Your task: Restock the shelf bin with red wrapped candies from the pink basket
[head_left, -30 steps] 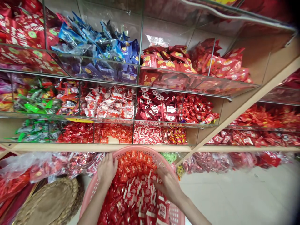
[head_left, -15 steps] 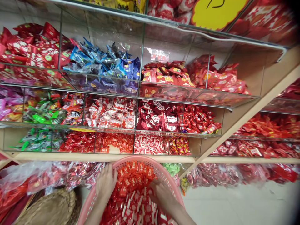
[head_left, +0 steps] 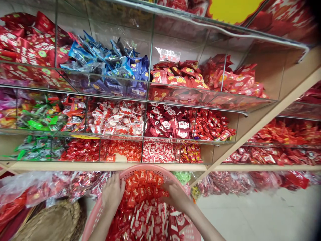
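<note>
Both hands are at a pink plastic basket (head_left: pixel 136 170) heaped with small red candy packets (head_left: pixel 142 209), bottom centre of the frame. The left hand (head_left: pixel 112 194) lies open at the far rim. The right hand (head_left: pixel 176 196), fingers curled, has moved up toward the rim since the earlier frame; whether it grips anything cannot be told. Beyond, clear acrylic bins (head_left: pixel 117 117) fill the shelves.

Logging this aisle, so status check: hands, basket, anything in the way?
Left hand and right hand palm-down on red wrapped sweets. Pink plastic basket full of them. Bagged foil sweets beside its left side.
</note>
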Action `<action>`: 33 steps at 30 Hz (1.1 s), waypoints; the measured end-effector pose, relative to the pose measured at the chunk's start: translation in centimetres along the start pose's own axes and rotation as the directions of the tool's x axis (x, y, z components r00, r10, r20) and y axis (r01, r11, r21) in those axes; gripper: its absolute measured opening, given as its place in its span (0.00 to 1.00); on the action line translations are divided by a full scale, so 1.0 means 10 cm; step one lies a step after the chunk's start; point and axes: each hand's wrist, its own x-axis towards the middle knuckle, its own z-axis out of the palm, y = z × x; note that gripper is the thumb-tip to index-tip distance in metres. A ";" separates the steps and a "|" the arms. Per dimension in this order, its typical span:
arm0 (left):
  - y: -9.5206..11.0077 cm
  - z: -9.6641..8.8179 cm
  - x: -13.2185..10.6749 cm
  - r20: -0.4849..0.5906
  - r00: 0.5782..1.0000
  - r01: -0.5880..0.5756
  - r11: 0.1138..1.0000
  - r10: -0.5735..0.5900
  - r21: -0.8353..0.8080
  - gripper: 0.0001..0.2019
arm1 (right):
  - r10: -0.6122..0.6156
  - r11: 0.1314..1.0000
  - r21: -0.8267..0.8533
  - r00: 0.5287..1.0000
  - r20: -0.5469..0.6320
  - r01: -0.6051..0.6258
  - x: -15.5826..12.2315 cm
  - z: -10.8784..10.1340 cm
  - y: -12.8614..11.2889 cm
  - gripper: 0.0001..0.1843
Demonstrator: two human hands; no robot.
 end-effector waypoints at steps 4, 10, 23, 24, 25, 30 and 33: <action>0.01 0.00 0.00 0.002 1.000 0.003 1.000 -0.003 0.001 0.20 | 0.053 0.997 0.060 0.993 -0.103 -0.047 0.39 -0.31 0.07 0.07; 0.02 0.01 0.00 -0.002 1.000 0.011 1.000 -0.011 0.009 0.20 | 0.380 0.922 -0.003 0.909 -0.173 -0.387 1.22 -0.42 0.08 0.10; 0.03 -0.01 -0.01 0.000 1.000 0.005 1.000 -0.005 0.003 0.19 | 0.507 0.858 0.037 0.834 -0.218 -0.512 1.56 -0.14 0.14 0.12; 0.03 -0.01 -0.01 -0.003 1.000 0.006 1.000 -0.006 -0.001 0.19 | 0.497 0.865 0.049 0.836 -0.234 -0.500 1.53 -0.16 0.15 0.11; 0.03 -0.01 -0.01 -0.007 1.000 0.009 1.000 -0.009 -0.004 0.19 | 0.484 0.872 0.055 0.839 -0.248 -0.487 1.49 -0.19 0.17 0.10; 0.03 0.01 0.00 -0.023 1.000 0.011 1.000 -0.011 -0.009 0.18 | 0.318 0.920 0.352 0.857 -0.405 -0.175 1.05 -0.26 0.26 0.15; 0.03 0.02 0.00 -0.016 1.000 0.009 1.000 -0.009 0.002 0.19 | 0.242 0.769 0.632 0.874 -0.422 0.092 0.65 -0.23 0.26 0.20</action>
